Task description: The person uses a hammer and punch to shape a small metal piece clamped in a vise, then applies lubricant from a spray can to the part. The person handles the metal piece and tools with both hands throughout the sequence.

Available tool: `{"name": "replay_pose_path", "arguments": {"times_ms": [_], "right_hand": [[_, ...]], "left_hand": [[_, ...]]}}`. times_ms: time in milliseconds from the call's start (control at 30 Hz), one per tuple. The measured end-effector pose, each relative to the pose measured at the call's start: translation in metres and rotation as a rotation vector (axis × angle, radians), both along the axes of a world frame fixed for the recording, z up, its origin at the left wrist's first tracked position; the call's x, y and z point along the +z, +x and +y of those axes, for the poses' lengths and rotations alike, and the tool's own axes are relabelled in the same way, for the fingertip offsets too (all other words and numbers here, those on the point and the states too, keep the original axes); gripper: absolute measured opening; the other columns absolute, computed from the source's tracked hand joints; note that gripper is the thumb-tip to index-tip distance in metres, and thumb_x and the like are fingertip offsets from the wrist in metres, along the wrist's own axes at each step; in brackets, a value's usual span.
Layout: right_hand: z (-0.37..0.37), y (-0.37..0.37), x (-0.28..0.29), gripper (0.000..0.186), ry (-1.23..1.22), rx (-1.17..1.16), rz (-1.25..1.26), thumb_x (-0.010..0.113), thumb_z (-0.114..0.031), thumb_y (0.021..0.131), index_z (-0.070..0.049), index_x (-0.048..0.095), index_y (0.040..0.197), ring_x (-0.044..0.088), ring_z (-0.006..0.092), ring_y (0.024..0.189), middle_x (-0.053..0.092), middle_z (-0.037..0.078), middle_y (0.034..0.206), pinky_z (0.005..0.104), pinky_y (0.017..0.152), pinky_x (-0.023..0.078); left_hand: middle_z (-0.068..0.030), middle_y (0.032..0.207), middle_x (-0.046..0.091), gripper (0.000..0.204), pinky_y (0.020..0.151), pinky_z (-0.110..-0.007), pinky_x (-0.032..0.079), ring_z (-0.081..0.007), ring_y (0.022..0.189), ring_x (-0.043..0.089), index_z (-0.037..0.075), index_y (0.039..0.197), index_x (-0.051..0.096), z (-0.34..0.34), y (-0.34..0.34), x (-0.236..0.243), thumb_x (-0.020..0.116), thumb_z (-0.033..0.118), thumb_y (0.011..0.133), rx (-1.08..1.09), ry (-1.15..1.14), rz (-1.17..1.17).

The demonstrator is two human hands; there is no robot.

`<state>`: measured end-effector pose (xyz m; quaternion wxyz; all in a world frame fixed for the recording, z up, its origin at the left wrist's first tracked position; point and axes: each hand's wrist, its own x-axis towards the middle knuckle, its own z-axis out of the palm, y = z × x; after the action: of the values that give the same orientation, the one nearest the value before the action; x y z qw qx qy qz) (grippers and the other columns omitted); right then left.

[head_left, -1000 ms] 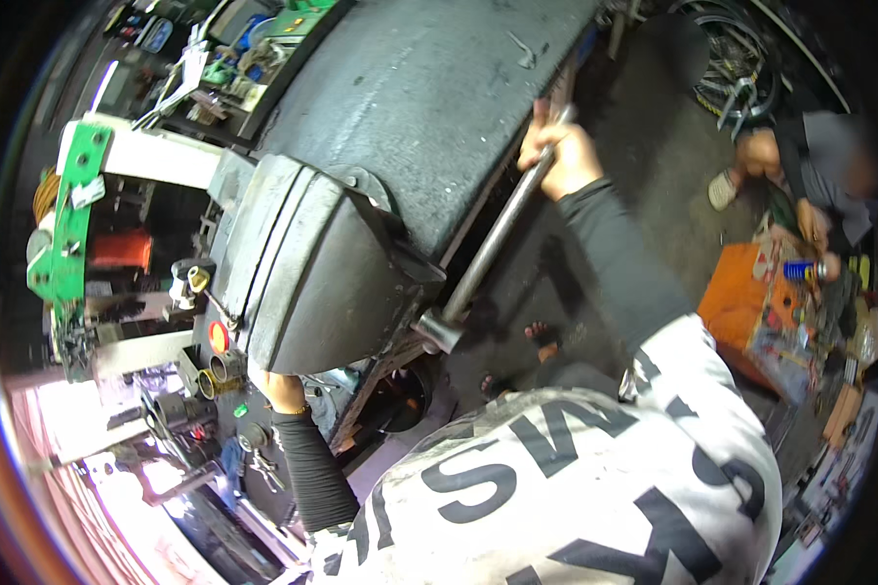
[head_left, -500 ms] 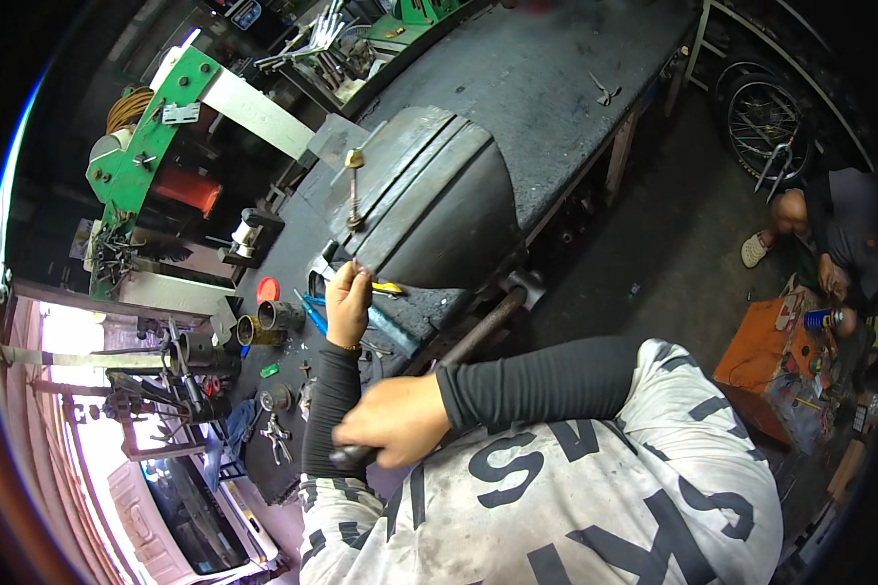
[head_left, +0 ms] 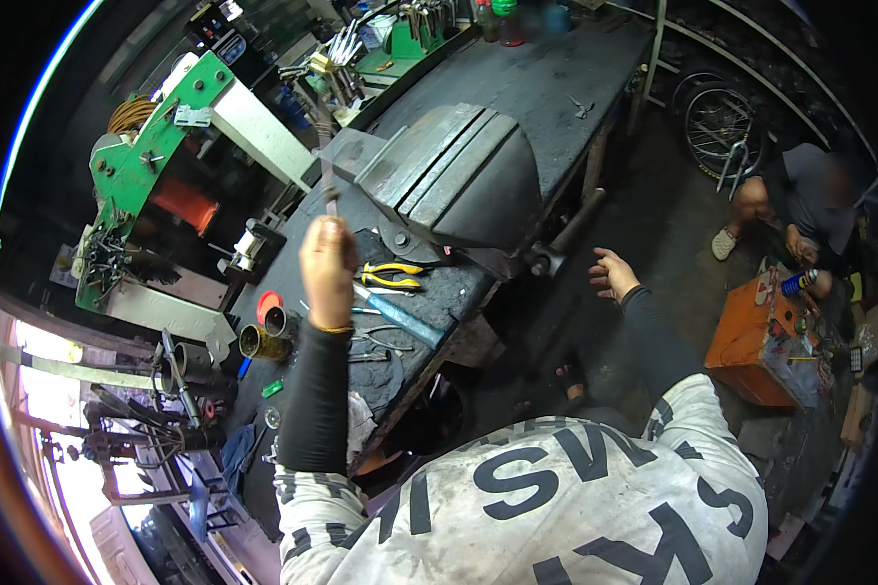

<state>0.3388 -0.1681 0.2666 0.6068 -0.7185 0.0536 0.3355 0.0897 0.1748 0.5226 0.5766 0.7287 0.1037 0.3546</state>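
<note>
My left hand (head_left: 329, 258) is raised over the dark workbench (head_left: 546, 88) and is closed on the lower end of a thin metal rod (head_left: 328, 190) that points up. Just to its right stands a big grey bench vise (head_left: 458, 175). The vise's long bar handle (head_left: 571, 229) hangs off the bench's front edge. My right hand (head_left: 612, 275) is open with fingers spread, just below and right of that handle, touching nothing.
Yellow-handled pliers (head_left: 390, 276), a blue-handled tool (head_left: 400, 317), a red cap (head_left: 268, 305) and brass sleeves (head_left: 254, 341) lie on the bench. A green machine frame (head_left: 146, 166) stands left. Another person (head_left: 800, 200) sits at right by an orange box (head_left: 751, 336) and a bicycle wheel (head_left: 717, 117).
My right hand has let go of the vise's bar handle and drawn off to the right, open. My left hand has taken the thin rod and lifted it beside the vise.
</note>
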Motion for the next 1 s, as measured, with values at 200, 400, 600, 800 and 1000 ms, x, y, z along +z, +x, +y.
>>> {"name": "replay_pose_path", "arguments": {"times_ms": [200,400,600,800,1000], "right_hand": [[-0.059,-0.086,0.075,0.013,0.351,-0.299,-0.455,0.050,-0.008,0.088,-0.007,0.062,0.095,0.058,0.0085,0.071,0.061,0.002,0.080,0.0225,0.062,0.048],[-0.197,-0.137,0.096,0.032,0.444,-0.499,-0.290,0.041,-0.034,0.098,-0.011,0.061,0.103,0.057,0.0077,0.084,0.062,0.000,0.092,0.0276,0.073,0.046],[-0.297,-0.190,0.071,0.034,0.030,-0.036,-0.565,0.052,-0.035,0.096,-0.006,0.059,0.113,0.060,0.0217,0.101,0.065,0.009,0.100,0.0336,0.091,0.044],[-0.415,-0.237,0.070,0.030,-0.282,0.095,-0.420,0.052,-0.035,0.095,-0.007,0.060,0.101,0.064,0.0305,0.081,0.064,0.015,0.086,0.0400,0.072,0.048],[-0.585,-0.261,0.128,0.033,-0.666,0.076,-0.670,0.050,-0.039,0.093,-0.008,0.060,0.088,0.062,0.0364,0.076,0.062,0.018,0.077,0.0467,0.064,0.047]], "left_hand": [[0.0016,0.063,0.041,0.023,0.052,-0.026,0.034,-0.0074,0.058,0.040,0.002,0.082,0.050,-0.058,-0.012,0.089,0.048,0.019,0.098,0.008,0.395,0.150],[-0.0109,0.068,0.064,0.016,0.048,-0.037,0.046,-0.0289,0.060,0.064,0.006,0.075,0.057,-0.224,0.024,-0.011,0.058,0.019,0.083,-0.568,1.393,0.515],[-0.0103,0.069,0.065,0.020,0.048,-0.038,0.049,-0.0252,0.059,0.065,0.009,0.078,0.064,-0.378,0.067,-0.075,0.057,0.027,0.084,-1.052,1.732,0.345],[-0.0121,0.071,0.065,0.024,0.055,-0.042,0.050,-0.0303,0.065,0.066,0.008,0.079,0.063,-0.555,0.125,-0.052,0.057,0.030,0.085,-1.310,1.671,0.235],[-0.0173,0.083,0.066,0.035,0.071,-0.046,0.049,-0.0360,0.081,0.063,0.004,0.088,0.064,-0.690,0.165,-0.038,0.051,0.037,0.093,-1.775,1.335,0.443]]}}
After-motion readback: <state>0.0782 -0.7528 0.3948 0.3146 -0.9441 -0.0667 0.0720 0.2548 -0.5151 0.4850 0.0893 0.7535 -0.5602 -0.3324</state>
